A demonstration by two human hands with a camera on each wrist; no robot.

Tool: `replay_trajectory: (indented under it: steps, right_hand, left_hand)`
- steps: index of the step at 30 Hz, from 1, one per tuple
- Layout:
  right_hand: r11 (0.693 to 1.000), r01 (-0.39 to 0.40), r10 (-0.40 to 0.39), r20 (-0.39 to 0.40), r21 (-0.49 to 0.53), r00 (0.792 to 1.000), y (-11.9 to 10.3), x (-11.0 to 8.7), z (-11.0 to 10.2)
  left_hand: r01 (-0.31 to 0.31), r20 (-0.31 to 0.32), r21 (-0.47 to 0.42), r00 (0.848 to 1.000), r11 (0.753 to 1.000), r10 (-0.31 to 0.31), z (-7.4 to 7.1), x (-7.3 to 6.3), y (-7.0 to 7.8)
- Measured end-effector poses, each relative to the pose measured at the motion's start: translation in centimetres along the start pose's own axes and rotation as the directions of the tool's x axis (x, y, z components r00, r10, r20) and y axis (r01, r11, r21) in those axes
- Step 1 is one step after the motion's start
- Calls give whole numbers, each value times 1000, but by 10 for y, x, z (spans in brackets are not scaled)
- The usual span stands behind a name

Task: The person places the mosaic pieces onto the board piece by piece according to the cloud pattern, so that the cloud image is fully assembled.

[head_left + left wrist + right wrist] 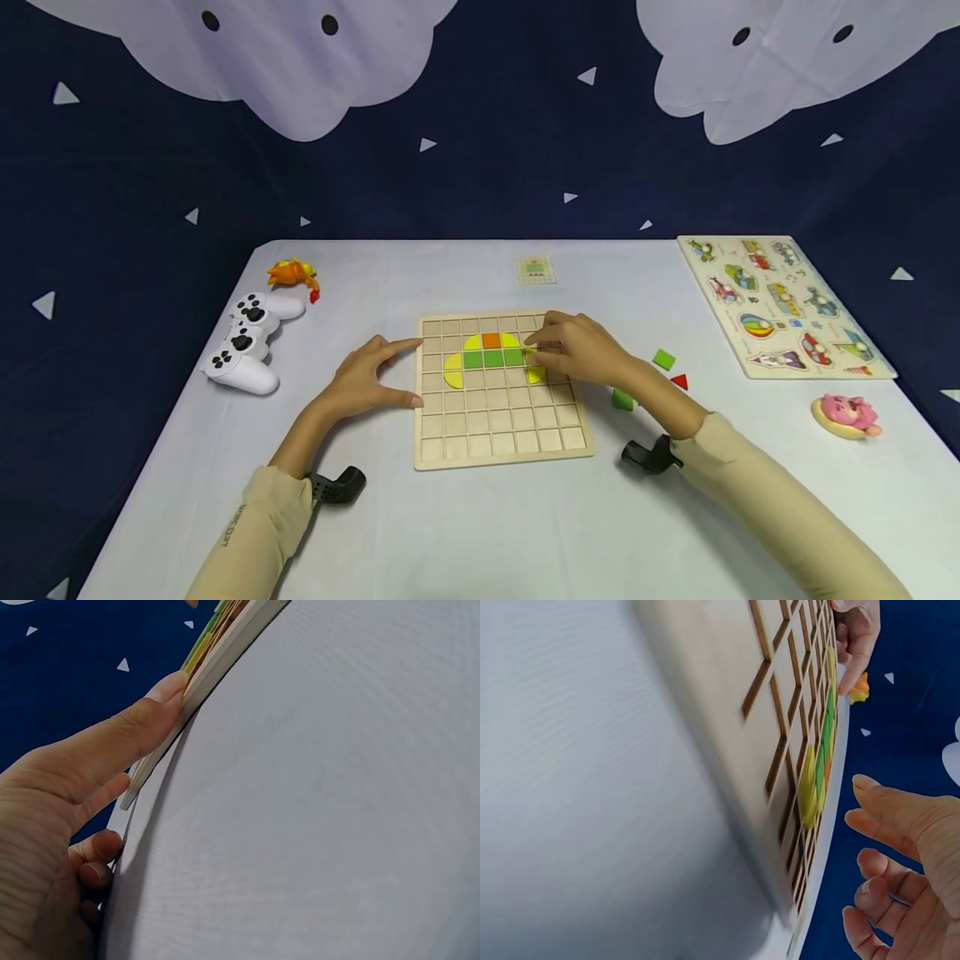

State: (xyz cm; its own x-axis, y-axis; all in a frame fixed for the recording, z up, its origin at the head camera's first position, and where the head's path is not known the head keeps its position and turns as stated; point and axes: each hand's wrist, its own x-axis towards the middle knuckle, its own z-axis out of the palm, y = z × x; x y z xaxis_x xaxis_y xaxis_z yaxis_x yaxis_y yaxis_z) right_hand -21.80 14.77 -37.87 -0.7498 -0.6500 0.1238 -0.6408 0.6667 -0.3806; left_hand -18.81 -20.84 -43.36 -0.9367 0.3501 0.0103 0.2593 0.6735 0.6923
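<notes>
A wooden grid board (pixel 495 421) lies on the white table. In it sit green squares (pixel 493 358), an orange square (pixel 491 340) and yellow rounded pieces (pixel 453 372). My left hand (pixel 366 382) is at the board's left edge, thumb and index finger spread along it; the left wrist view shows the thumb against the rim. Over the board's right part is my right hand (pixel 581 348), fingertips just above a yellow piece (pixel 536 374). In the right wrist view, nothing shows between its bent fingers and thumb, and the yellow piece (pixel 808 787) lies in the grid.
Right of the board are loose green pieces (pixel 663 359) and a red triangle (pixel 679 382). Farther right lie a vehicle puzzle board (pixel 783 308) and a pink toy (pixel 847 414). A white game controller (pixel 251 342) and orange toy (pixel 292 273) lie left; a small pattern card (pixel 536 269) lies behind.
</notes>
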Motion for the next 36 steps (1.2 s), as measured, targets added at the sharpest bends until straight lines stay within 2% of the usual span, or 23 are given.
replay_trajectory:
  steps: [12, 20, 28, 36]
  right_hand:
    - [995, -103, 103, 25, -3, 994, 27, -63, -15]
    - [988, -153, 153, 24, -21, 988, 39, -96, -21]
    - [987, -153, 154, 18, -48, 988, 44, -112, -21]
    - [992, -116, 115, -11, -58, 993, 45, -114, -17]
  left_hand:
    - [0, -3, 5, 1000, 1000, 0, 1, 0, -2]
    - [-1, -1, 0, 1000, 1000, 1, 2, 0, -3]
    - [11, 2, 3, 1000, 1000, -11, 1, 0, -3]
    - [20, 8, 7, 1000, 1000, -20, 1, 1, -3]
